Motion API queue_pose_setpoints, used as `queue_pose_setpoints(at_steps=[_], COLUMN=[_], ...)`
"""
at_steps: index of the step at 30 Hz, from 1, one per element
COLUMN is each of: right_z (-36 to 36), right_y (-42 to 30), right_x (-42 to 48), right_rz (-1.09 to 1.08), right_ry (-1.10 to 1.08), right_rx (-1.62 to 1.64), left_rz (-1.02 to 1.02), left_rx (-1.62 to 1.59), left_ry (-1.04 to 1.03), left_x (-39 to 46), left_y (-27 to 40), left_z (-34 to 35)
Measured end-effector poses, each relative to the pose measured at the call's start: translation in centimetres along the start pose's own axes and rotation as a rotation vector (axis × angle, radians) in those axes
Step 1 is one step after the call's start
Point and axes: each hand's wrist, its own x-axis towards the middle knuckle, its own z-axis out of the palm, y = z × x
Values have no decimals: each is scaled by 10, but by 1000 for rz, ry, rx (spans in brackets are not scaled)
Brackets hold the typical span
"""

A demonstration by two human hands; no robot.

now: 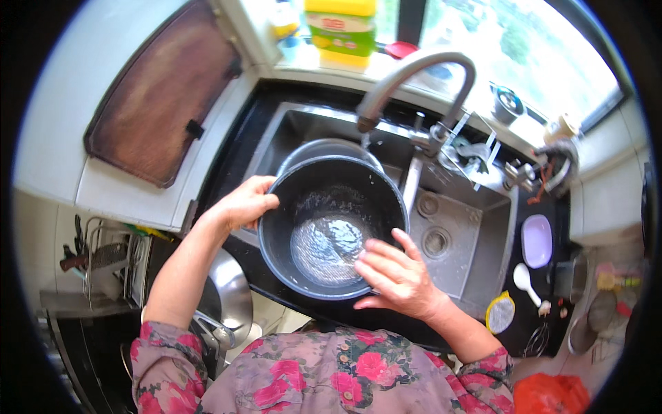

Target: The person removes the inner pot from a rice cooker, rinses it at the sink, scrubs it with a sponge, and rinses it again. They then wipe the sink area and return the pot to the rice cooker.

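Note:
A deep dark pot [320,181] is tilted towards me over the front of the left sink basin. Shallow rippled water [326,243] lies in its bottom. My left hand [248,204] grips its left side, thumb over the rim. Fingers spread, my right hand [401,282] is at the near right rim, with fingertips over the inside of the pot. Behind the pot, the curved rim of another round vessel [331,145] shows in the basin. The gooseneck tap [419,67] arches above, and a thin stream of water [365,141] falls from it.
The right basin [450,243] has two drains. A lilac dish [537,241], a white spoon [526,284], a yellow-edged scrubber [500,313] and a whisk [536,340] lie on the black counter. A brown cutting board [160,98] leans at left; a yellow-green jug [340,31] stands on the sill.

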Motion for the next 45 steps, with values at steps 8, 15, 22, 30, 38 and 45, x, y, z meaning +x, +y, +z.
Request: queue_pose_setpoints(at_steps=[8, 15, 22, 30, 38, 45], right_z=[-85, -152, -155, -180, -214, -163], right_y=[26, 102, 132, 116, 45, -17], right_x=[-55, -133, -152, -149, -109, -49], right_rz=[139, 922, 1261, 1236, 813, 96], right_ry=[160, 47, -137, -122, -127, -166], right_rx=[49, 684, 675, 544, 347, -174], left_rz=[-111, -285, -350, -311, -316, -407], left_rx=[-21, -346, -609, -593, -620, -699], left_ry=[-255, -864, -1067, -1112, -1035, -1150], left_x=[13, 37, 38, 33, 14, -16], left_y=[28, -1, -24, -25, -23, -15], left_z=[108, 235, 304, 328, 314, 248])
